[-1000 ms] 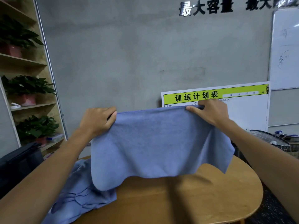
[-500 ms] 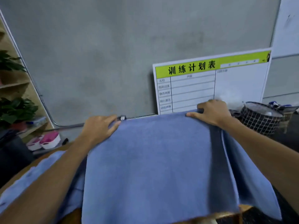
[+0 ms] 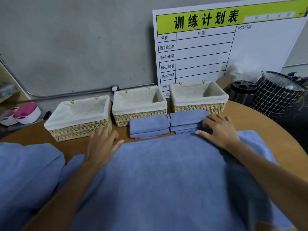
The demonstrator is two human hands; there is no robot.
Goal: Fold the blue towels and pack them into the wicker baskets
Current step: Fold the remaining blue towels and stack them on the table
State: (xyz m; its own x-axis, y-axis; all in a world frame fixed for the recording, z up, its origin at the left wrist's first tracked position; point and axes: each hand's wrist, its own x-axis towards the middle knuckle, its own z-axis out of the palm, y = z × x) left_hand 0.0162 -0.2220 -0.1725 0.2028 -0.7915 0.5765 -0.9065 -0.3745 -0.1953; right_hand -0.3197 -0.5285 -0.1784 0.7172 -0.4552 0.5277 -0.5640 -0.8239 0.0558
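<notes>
Since half a second ago we have brought the big blue towel [image 3: 166,180] down from the air, and it now lies spread flat over the wooden table [image 3: 260,120], filling the lower middle of the frame. Our left hand [image 3: 101,145] rests at the towel's far left corner, fingers straight and loose, grasping nothing that we can see. Our right hand [image 3: 218,130] lies on the far right edge, fingers spread and lightly bent, pressing the cloth rather than gripping it; its fingertips [image 3: 205,122] touch the folded stack just beyond.

Two folded towels sit side by side past the far edge of the spread one: the left folded towel [image 3: 148,126] and the right folded towel [image 3: 186,120], touching each other. A heap of unfolded towels [image 3: 28,172] lies at the lower left of the frame.

Behind these, across the middle of the frame, stand three wicker baskets with pale cloth liners: the left basket [image 3: 78,119], the middle basket [image 3: 138,105] and the right basket [image 3: 198,97]. No towel shows inside any of them.

At the upper right a white chart [image 3: 216,47] with a green header leans on the grey wall. To its right, off the table, we see a metal bin [image 3: 243,94] and a black grid-pattern basket [image 3: 276,95]. Pink and white tubs [image 3: 25,114] sit at the left edge.
</notes>
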